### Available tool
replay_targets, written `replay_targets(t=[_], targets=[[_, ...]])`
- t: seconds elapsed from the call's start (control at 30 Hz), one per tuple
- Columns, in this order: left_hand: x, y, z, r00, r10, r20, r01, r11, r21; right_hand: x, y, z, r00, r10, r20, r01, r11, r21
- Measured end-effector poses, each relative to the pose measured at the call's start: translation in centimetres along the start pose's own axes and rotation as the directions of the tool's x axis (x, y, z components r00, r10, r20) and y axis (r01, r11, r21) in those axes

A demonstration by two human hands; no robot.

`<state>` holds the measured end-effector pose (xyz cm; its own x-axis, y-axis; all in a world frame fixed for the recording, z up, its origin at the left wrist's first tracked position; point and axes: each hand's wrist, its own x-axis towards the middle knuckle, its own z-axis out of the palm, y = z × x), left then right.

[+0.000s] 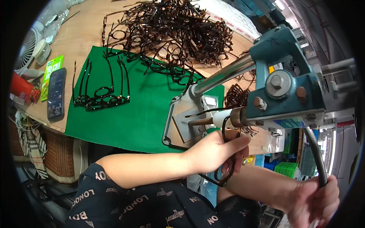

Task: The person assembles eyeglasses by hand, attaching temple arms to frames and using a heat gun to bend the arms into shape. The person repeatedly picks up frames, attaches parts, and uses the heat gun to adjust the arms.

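Note:
My left hand [216, 152] grips a dark tortoiseshell glasses frame [225, 173] and holds it up against the round nose [232, 117] of a blue-grey hand press [283, 85]. One temple of the frame sticks out to the left above a metal pin [199, 122]. My right hand [315, 199] is closed around the press's curved grey lever [315, 154] at the lower right. The press stands on a grey metal base plate [175, 125] at the table's front edge.
A green mat [148, 110] covers the wooden table; a few finished frames [100, 99] lie on its left part. A big heap of frames [171, 30] sits behind. A phone [56, 93], green packet, jar and small fan lie far left.

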<state>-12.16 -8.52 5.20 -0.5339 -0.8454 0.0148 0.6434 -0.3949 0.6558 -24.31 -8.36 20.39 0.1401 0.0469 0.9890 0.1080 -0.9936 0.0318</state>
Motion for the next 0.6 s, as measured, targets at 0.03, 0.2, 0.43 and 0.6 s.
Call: replay_targets(t=[0.03,0.2,0.43,0.6], targets=[[-0.1,0.5,-0.2,0.999,-0.006,0.037,0.005,1.000,0.031,0.9,-0.2,-1.7,0.994,0.098,0.050,-0.103,0.989,0.105],[-1.6,2.4,-0.9,1.000,-0.004,-0.005,0.004,0.998,0.060,1.2,2.3,-3.2,0.977,0.175,-0.125,-0.207,0.923,-0.326],[-7.4,1.2,-1.9,0.998,-0.059,-0.008,0.059,0.980,0.190,-9.4,-1.1,4.9,0.275,0.901,0.335,-0.952,0.304,-0.038],[-8.8,0.7,-2.1,0.999,-0.045,-0.023,0.050,0.897,0.440,-11.8,-0.7,6.3,0.130,0.879,0.460,-0.962,0.000,0.272]])
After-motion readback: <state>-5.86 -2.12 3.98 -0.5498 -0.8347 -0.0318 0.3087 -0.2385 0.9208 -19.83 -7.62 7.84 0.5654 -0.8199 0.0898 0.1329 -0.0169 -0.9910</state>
